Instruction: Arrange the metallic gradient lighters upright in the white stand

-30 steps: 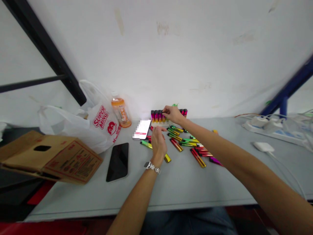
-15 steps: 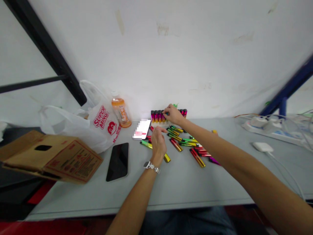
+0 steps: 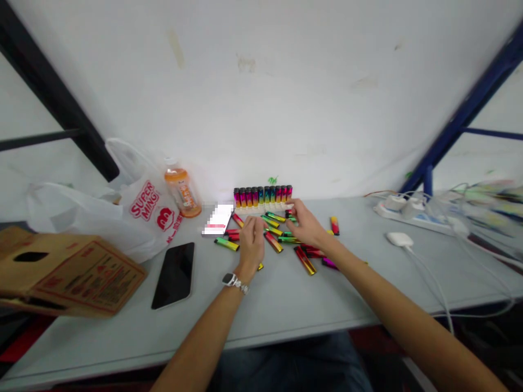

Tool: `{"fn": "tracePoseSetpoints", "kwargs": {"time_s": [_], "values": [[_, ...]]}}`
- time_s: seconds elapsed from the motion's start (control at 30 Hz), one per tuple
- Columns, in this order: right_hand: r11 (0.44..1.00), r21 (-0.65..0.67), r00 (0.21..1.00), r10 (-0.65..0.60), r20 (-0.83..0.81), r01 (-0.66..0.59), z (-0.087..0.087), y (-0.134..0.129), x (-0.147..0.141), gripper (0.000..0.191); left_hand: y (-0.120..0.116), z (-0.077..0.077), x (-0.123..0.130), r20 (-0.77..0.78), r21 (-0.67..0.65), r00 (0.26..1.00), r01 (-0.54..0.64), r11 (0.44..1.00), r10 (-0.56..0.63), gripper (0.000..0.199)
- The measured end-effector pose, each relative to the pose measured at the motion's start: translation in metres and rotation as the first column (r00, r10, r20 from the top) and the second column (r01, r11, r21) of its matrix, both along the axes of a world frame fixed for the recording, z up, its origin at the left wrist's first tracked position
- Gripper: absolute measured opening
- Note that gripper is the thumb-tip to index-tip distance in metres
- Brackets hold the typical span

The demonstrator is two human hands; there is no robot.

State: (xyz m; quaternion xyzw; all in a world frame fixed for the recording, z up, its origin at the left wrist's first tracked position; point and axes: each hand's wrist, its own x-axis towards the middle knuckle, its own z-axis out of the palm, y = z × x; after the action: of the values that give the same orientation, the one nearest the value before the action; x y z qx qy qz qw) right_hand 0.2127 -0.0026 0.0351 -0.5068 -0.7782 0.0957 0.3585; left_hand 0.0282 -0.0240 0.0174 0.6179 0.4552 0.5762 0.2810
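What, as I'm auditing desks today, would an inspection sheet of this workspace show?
Surface: grey table against a white wall.
Job's things: lighters stand upright in a row, apparently in a white holder; loose lighters lie scattered in front.
Clutter: plastic bag, cardboard box and bottle at left; dark phone and lit phone between those and the lighters.
Left hand: over the loose lighters, curled; whether it holds anything is unclear.
Right hand: before the row's right end, near loose lighters; grip unclear.
Cables: power strip at right; charger with white cable running past the table's front edge.
Surroundings: scuffed wall; black post at left, blue post at right.
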Motion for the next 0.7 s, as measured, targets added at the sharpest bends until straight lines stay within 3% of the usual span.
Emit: {"fn": "tracePoseSetpoints", "kwargs": {"time_s": [0.1, 0.2, 0.3, 0.5, 0.7], "values": [[0.989, -0.066, 0.991, -0.134, 0.013, 0.135, -0.01, -0.05, 0.037, 0.053, -0.002, 0.009, 0.022, -0.264, 0.153, 0.964, 0.07, 0.986, -0.028, 0.033], [0.966, -0.074, 0.964, -0.238, 0.122, 0.247, -0.019, -0.089, 0.067, 0.047, -0.004, 0.015, 0.057, -0.462, 0.134, 0.878, 0.204, 0.97, -0.121, 0.027], [0.943, -0.068, 0.914, -0.298, 0.274, 0.327, -0.025, -0.112, 0.086, 0.044, -0.007, 0.014, 0.092, -0.587, 0.128, 0.792, 0.294, 0.947, -0.166, 0.022], [0.932, -0.102, 0.898, -0.301, 0.321, 0.349, -0.035, -0.116, 0.091, 0.033, -0.01, -0.002, 0.132, -0.63, 0.127, 0.759, 0.31, 0.942, -0.165, 0.024], [0.947, -0.111, 0.905, -0.249, 0.344, 0.302, -0.038, -0.105, 0.078, 0.031, -0.011, -0.005, 0.124, -0.588, 0.165, 0.798, 0.275, 0.947, -0.129, 0.026]]}}
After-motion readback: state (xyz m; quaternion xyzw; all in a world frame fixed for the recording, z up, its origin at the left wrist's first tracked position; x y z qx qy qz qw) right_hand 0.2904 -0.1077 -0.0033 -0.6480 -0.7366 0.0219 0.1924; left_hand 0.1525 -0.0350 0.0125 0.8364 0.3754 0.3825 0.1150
